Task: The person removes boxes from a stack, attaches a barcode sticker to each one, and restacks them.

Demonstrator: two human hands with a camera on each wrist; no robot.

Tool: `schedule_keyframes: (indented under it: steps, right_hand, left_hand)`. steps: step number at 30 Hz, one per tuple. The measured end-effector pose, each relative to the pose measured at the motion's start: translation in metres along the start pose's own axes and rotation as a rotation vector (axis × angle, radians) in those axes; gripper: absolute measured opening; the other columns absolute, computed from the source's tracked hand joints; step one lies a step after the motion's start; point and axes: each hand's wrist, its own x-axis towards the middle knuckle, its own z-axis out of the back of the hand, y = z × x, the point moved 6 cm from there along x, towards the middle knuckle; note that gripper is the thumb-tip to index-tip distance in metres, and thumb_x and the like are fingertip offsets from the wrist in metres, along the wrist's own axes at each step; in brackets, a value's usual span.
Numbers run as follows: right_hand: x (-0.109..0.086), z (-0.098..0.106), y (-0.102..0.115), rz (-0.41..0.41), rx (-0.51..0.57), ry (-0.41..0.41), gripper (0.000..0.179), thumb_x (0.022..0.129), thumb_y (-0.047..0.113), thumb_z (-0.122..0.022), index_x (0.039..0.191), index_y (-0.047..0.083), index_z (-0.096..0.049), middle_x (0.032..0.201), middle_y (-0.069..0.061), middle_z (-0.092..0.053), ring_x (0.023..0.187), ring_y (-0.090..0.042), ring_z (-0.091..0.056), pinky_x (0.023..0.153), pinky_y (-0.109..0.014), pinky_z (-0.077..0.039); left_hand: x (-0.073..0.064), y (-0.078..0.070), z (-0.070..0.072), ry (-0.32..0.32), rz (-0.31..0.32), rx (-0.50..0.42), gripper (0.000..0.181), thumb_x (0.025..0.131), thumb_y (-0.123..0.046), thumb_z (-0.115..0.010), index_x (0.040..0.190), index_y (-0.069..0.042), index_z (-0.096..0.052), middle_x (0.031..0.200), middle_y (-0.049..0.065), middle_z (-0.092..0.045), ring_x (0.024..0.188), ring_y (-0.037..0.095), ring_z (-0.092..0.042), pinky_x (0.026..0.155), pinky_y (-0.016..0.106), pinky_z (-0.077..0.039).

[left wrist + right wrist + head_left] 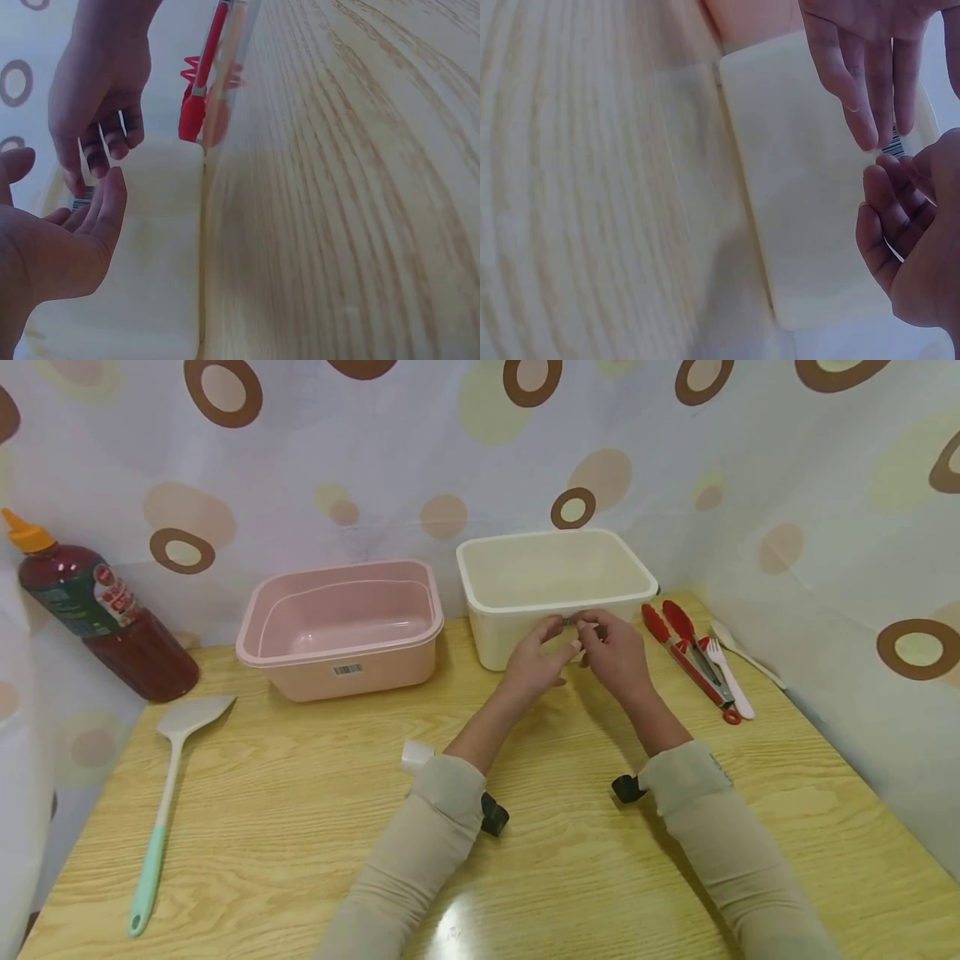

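Both hands meet at the front wall of the cream-white plastic bin (491,631), around a small barcode sticker (894,142) just below its rim. My right hand (617,653) has its thumb and index fingertips together at the sticker's edge, pinching there; its other fingers bend loosely. The left hand (534,662) comes from the other side with fingers nearly straight, their tips right beside the sticker. In the left wrist view, the right hand (101,97) reaches down over the sticker, which the left hand's fingers (109,206) partly hide.
Left of the cream bin stands a pink bin (360,672). A red sauce bottle (112,610) and a turner (165,793) with a mint handle are at far left. Red-tipped tongs (693,664), a pink-handled fork (731,681) and a pale spoon (750,656) lie at right.
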Motion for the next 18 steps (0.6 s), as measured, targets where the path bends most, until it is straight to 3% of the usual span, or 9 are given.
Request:
schedule_keyframes:
  steps: [10, 18]
  right_hand:
    - [-0.004, -0.008, -0.011, -0.025, -0.040, 0.053, 0.028, 0.104, 0.025, -0.054, 0.120, 0.009, -0.071, 0.087, -0.017, -0.074, 0.055, -0.011, -0.062, 0.053, -0.024, -0.050]
    - [-0.002, -0.005, 0.007, 0.026, -0.050, 0.057, 0.027, 0.105, 0.029, -0.054, 0.122, 0.016, -0.072, 0.085, -0.012, -0.074, 0.062, -0.025, -0.068, 0.053, -0.026, -0.049]
  left_hand:
    - [0.000, 0.009, 0.001, 0.019, 0.044, -0.010, 0.063, 0.102, -0.028, -0.062, 0.158, -0.017, -0.037, 0.160, 0.004, -0.043, 0.128, 0.028, -0.061, 0.087, 0.042, -0.061]
    - [0.001, 0.004, 0.003, 0.036, 0.011, 0.018, 0.061, 0.102, -0.032, -0.062, 0.157, -0.019, -0.040, 0.159, 0.004, -0.044, 0.133, 0.028, -0.056, 0.086, 0.040, -0.061]
